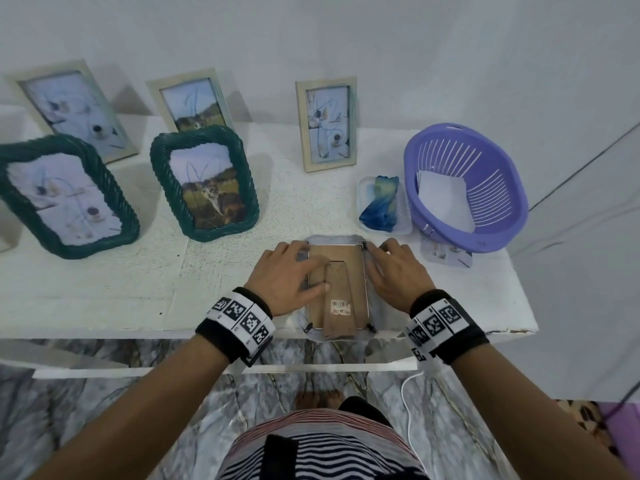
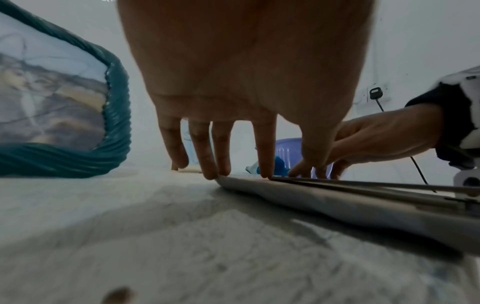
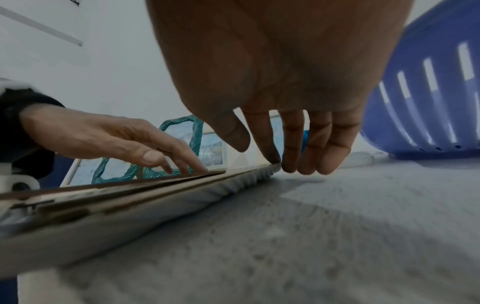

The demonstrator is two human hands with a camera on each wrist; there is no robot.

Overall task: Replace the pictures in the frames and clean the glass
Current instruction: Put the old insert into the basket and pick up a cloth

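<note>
Head view: both hands' straight fingers (image 1: 313,263) on face-down frame (image 1: 337,289), basket (image 1: 465,188) right, green frames (image 1: 204,181) left.

Face-down frame (image 1: 337,289) at worktop (image 1: 104,289) front edge, hemmed by left hand (image 1: 289,277) and right hand (image 1: 394,275). Bare worktop left of it. Green frame (image 1: 204,183) behind-left; cloth tray (image 1: 381,206), purple basket (image 1: 465,188) close behind-right. Open strip toward pale frame (image 1: 327,124).

Purple basket (image 1: 498,223), green twisted frames (image 1: 204,181)
</note>
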